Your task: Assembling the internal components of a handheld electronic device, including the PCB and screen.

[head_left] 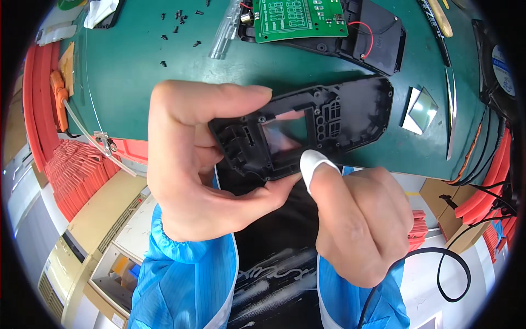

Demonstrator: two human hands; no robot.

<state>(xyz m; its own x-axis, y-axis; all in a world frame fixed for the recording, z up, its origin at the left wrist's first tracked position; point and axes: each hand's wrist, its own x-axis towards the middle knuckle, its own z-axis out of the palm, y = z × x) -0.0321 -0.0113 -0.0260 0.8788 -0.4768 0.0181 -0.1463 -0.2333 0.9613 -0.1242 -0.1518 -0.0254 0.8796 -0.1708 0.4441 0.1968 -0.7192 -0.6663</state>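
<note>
Both hands are seen raised close to the camera, their forearms in light blue sleeves (186, 274) entering from the lower edge. A long black plastic housing shell (329, 118) with a rectangular window is held between them, in the air above the near edge of the dark green surface (164, 93) and not touching it.

The left hand (192, 159) is curled around the shell's left end — the forefinger is stretched along the upper edge, the thumb is pressed against the lower edge, so the fingers are closed firmly on the part. The right hand (361, 219) is held lower as a loose fist, its fingers folded into the palm; only the thumb, covered by a white finger cot (315, 167), is raised, and its tip is laid against the shell's lower edge just below the window.

The shell is shown with its inner side up, tilted slightly, its right end higher. Ribs, small posts and a grid of openings are moulded beside the window, through which a finger tone is seen dimly.

Further back on the surface, a green circuit board (298, 19) is lying on another black housing half (372, 41) with red wires. Small black screws (178, 24) are scattered at the upper left, and a small square mirror-like pane (421, 109) is lying to the right.
</note>
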